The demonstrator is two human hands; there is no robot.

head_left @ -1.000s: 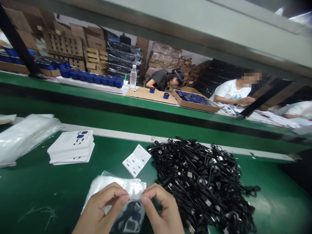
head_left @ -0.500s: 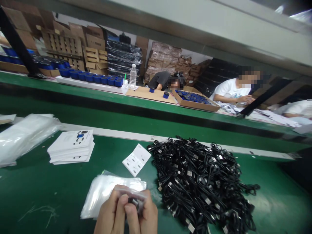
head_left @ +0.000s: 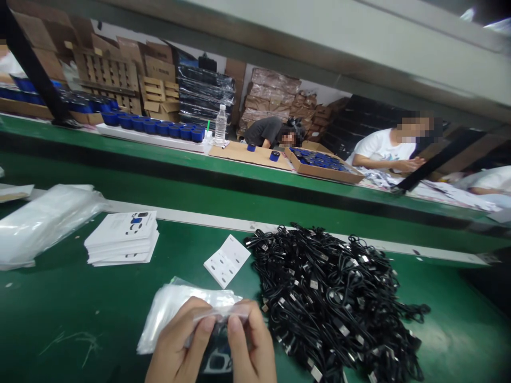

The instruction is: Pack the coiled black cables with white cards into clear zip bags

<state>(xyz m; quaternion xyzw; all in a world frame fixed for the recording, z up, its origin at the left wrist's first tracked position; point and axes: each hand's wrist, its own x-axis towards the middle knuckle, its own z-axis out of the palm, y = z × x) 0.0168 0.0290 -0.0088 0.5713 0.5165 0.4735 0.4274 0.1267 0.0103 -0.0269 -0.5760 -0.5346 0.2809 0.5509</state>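
Note:
At the bottom centre, my left hand [head_left: 181, 340] and my right hand [head_left: 253, 340] pinch the top edge of a small clear plastic bag [head_left: 217, 346] between thumbs and fingers. Something dark with a pale outline shows inside the bag. Just behind my hands lies a pile of clear bags [head_left: 159, 314]. Beyond it is a white printed leaflet [head_left: 227, 260]. A large heap of black USB cables [head_left: 331, 303] lies to the right of my right hand.
A stack of white printed booklets [head_left: 122, 239] and large plastic bags [head_left: 48, 223] are at the left. Behind, a green ledge [head_left: 167, 159] bears blue items, a bottle [head_left: 220, 125] and a cardboard tray [head_left: 327, 173]. People work beyond it.
My fingers have moved from around the dark item up to the bag's top edge, with both thumbs on it. More of the bag now shows below them.

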